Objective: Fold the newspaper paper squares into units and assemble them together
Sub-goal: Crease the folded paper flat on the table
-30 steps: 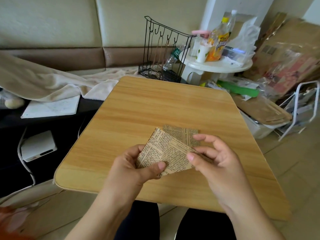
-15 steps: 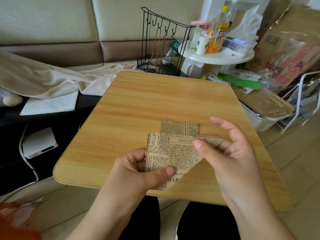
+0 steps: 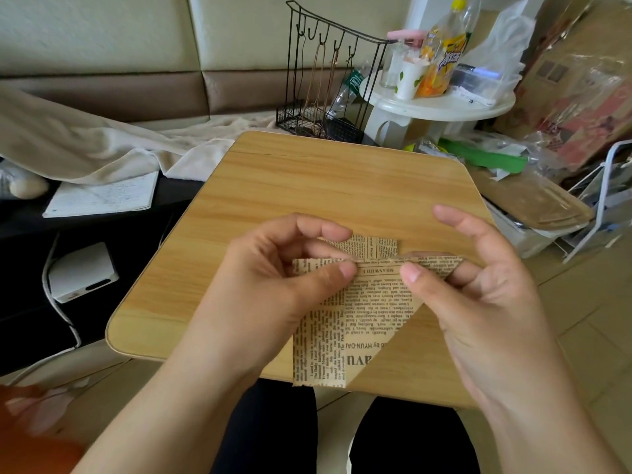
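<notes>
Newspaper-print paper square (image 3: 362, 309), tan with black columns of text, is held above the near half of the wooden table (image 3: 342, 186); its lower edge hangs past the table's near edge. One corner is folded over, giving a diagonal edge running from upper right to lower middle. Printed text on the folded flap reads upside down.

Left hand (image 3: 273, 285): thumb on top of the paper at its upper left edge, index and other fingers curled behind. Pinching the sheet.

Right hand (image 3: 478, 295): thumb pressing the top edge near the middle, fingers curled under the right-hand point of the fold. Also pinching the sheet. Index finger raised, clear of the paper.

Second newspaper piece (image 3: 372, 246) lies flat on the table just beyond the held sheet, partly hidden by it and by the left fingers.

Surroundings: black wire rack (image 3: 325, 70) past the table's far edge; white round side table (image 3: 441, 107) with an orange drink bottle (image 3: 441, 49) and a paper cup (image 3: 408, 77); beige blanket (image 3: 102, 145) at left; white notebook (image 3: 102, 196) below it.
</notes>
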Tool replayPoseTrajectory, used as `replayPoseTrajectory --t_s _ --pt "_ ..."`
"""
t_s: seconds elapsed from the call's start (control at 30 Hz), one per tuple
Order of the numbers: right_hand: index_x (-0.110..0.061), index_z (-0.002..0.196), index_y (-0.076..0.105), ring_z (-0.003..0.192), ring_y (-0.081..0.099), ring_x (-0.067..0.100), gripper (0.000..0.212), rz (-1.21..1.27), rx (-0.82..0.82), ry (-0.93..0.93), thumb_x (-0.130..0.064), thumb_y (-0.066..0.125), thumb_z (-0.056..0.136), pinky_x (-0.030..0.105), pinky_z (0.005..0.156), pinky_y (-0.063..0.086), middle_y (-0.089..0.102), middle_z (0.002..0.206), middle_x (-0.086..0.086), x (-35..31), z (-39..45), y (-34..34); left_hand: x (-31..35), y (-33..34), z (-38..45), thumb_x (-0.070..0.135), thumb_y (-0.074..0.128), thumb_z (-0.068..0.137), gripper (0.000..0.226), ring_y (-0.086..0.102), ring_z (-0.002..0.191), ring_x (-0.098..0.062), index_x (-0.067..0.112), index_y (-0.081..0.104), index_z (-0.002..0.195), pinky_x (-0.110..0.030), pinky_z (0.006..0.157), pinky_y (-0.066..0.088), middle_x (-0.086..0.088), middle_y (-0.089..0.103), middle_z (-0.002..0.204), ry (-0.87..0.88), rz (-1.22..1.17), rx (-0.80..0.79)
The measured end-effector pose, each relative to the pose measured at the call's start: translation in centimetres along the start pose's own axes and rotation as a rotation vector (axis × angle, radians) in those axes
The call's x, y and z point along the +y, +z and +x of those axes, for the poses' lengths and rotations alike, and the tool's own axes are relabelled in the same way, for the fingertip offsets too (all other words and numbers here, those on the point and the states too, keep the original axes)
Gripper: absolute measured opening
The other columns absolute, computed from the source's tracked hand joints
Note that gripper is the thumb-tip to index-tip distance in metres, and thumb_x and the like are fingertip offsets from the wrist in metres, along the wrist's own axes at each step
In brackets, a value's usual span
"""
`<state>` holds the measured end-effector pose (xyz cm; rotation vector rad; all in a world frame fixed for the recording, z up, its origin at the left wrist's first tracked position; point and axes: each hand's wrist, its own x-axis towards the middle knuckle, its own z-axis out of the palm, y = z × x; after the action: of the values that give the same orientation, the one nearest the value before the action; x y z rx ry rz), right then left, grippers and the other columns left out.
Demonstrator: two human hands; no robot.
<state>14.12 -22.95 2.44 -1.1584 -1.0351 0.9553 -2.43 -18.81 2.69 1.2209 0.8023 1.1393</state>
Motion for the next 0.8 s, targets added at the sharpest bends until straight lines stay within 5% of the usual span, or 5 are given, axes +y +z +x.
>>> replayPoseTrajectory --t_s 0.2,0.37,0.6,0.8 --pt "-0.035 0.112 0.058 0.046 0.048 0.000 0.058 0.007 0.016 0.003 -0.025 0.070 0.057 0.010 0.053 0.042 0.055 0.045 -0.005 -0.3 -0.1 0.3 -0.2 0.1 0.0 0.016 0.072 0.059 0.015 0.063 0.062 -0.007 0.020 0.073 0.073 -0.015 0.060 0.050 0.004 0.068 0.067 0.033 0.029 0.004" --pt "-0.035 0.112 0.057 0.054 0.057 0.002 0.057 0.018 0.008 -0.007 -0.024 0.072 0.058 0.014 0.063 0.048 0.059 0.048 -0.006 -0.3 -0.1 0.4 -0.4 0.1 0.2 0.019 0.072 0.059 0.012 0.061 0.064 -0.004 0.017 0.073 0.071 -0.014 0.062 0.047 0.006 0.067 0.065 0.072 0.082 0.015" --pt "-0.037 0.111 0.060 0.052 0.048 0.005 0.053 -0.042 0.005 -0.037 -0.019 0.082 0.066 0.018 0.061 0.043 0.053 0.046 -0.010 0.5 0.1 0.2 -0.8 -0.3 0.3 0.020 0.078 0.066 0.010 0.062 0.066 -0.006 0.017 0.073 0.075 -0.017 0.062 0.049 0.001 0.069 0.071 0.096 0.213 0.001" --pt "-0.033 0.101 0.067 0.091 0.068 0.011 0.041 -0.076 -0.129 0.165 -0.042 0.081 0.064 0.042 0.091 0.051 0.074 0.093 -0.002 0.9 -0.1 0.2 -1.1 -0.2 0.3 0.018 0.072 0.065 0.008 0.062 0.063 -0.004 0.016 0.072 0.073 -0.013 0.059 0.047 0.004 0.069 0.069 0.095 0.198 0.054"
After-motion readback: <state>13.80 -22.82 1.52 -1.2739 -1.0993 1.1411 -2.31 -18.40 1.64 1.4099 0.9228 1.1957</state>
